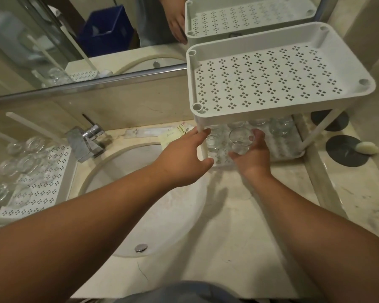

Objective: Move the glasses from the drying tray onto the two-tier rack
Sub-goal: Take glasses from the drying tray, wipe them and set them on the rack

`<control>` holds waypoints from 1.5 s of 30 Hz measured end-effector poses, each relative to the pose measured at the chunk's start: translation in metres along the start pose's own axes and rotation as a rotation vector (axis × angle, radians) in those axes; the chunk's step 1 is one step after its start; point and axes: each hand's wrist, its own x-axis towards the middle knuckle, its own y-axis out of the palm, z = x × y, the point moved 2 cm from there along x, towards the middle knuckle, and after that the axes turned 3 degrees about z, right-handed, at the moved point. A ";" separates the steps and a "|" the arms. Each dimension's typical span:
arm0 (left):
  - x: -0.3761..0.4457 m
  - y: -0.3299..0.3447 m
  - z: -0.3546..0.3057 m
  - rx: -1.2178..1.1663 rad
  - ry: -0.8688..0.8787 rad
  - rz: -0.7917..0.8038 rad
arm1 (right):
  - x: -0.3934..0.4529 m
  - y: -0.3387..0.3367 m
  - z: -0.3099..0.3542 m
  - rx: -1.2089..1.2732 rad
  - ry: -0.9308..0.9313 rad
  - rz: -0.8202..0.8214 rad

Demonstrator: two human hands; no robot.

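Observation:
The white two-tier rack (208, 114) stands on the counter at right. Its perforated top tier (271, 79) holds nothing. Several clear glasses (280, 127) stand on the lower tier (293, 153). My right hand (253, 158) grips a clear glass (241, 138) at the lower tier's front, just under the top tier. My left hand (182, 158) reaches to the rack's front-left post (202, 149), fingers and thumb spread either side of it, next to another glass (211, 142) on the lower tier. At far left the drying tray (59, 171) carries several glasses (26, 162).
A round sink basin (169, 215) with a chrome tap (85, 141) lies between tray and rack. Paper sachets (169, 134) lie behind the basin. Two dark round mats (346, 154) and a small soap (367, 148) sit right of the rack. A mirror (53, 40) runs along the back wall.

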 end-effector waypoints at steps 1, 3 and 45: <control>0.000 -0.001 0.000 -0.007 -0.009 0.001 | 0.002 0.001 -0.001 -0.011 -0.008 0.002; 0.001 -0.001 -0.002 -0.005 -0.013 0.003 | 0.004 0.003 -0.004 -0.045 -0.035 0.004; 0.001 -0.001 0.003 0.128 -0.021 0.095 | 0.032 0.008 0.001 -0.127 0.011 0.086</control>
